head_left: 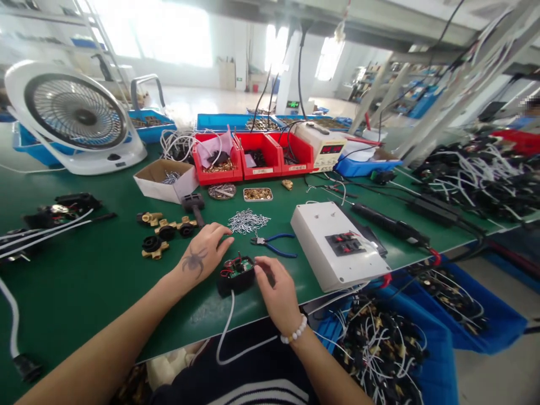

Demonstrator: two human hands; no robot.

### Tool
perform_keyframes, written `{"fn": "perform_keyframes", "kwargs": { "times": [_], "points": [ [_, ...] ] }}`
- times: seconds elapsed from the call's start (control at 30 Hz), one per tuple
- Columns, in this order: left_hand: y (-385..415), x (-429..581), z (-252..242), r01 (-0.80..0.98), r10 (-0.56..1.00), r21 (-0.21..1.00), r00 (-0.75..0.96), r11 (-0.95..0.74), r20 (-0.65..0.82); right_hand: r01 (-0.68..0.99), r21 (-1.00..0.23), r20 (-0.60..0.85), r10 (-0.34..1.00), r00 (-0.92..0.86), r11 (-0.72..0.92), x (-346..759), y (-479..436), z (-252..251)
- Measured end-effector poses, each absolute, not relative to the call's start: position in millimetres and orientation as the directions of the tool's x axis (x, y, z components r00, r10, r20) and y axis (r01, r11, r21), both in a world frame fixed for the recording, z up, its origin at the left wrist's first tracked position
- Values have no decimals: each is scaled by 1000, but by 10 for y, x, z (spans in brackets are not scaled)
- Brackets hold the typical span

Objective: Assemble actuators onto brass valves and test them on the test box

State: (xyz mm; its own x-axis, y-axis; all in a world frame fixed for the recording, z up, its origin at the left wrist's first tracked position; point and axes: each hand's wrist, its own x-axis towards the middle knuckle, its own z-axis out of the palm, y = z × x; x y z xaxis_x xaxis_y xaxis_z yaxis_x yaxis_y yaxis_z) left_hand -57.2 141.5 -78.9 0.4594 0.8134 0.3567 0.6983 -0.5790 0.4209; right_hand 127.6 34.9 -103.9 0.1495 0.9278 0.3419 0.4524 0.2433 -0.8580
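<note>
A small black housing with a green circuit board (237,274) lies on the green table near its front edge, and a white cable (228,329) runs from it toward me. My left hand (202,254), with a spider tattoo, rests beside the housing with curled fingers touching its left top. My right hand (276,292), wearing a white bead bracelet, grips the housing's right side with bent fingers. A heap of small silver metal clips (248,221) lies just beyond my left hand. Blue-handled pliers (273,243) lie to the right of the clips.
A white test box with red switches (337,246) stands at right. Red bins (257,157), a cardboard box (164,179), brass parts (162,233), a white fan (76,115) and a power supply (323,147) sit further back. Blue crates of wired parts (379,343) stand below the table edge.
</note>
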Motion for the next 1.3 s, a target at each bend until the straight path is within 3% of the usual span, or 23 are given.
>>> {"fn": "perform_keyframes", "kwargs": {
  "times": [0.13,0.23,0.3,0.57,0.77,0.87,1.03,1.17,1.3],
  "points": [
    [1700,-403,-695,656,765,393,557,-645,324,708,-675,457,872,178,210,1408,473,-1005],
    [1992,-231,-665,658,757,376,593,-652,274,856,-514,384,908,170,57,1546,597,-985],
    [2166,-96,-673,645,737,367,635,-671,231,875,-483,319,937,140,34,1603,637,-987],
    [2394,168,-851,472,542,397,837,-787,78,769,-625,314,945,93,133,1618,427,-996],
    [2242,-135,-814,455,525,421,849,-785,61,543,-833,282,924,257,104,1709,464,-942],
    [2181,-247,-773,528,612,414,785,-741,95,431,-900,214,931,295,71,1735,589,-922],
    [2229,-288,-869,705,782,382,617,-598,85,355,-934,151,949,277,45,1737,866,-844],
    [2223,-245,-948,702,755,363,656,-613,7,364,-931,115,959,258,13,1693,1166,-754],
    [2115,-232,-881,646,704,380,710,-662,19,445,-895,87,970,229,-25,1650,1433,-717]
  ]
}}
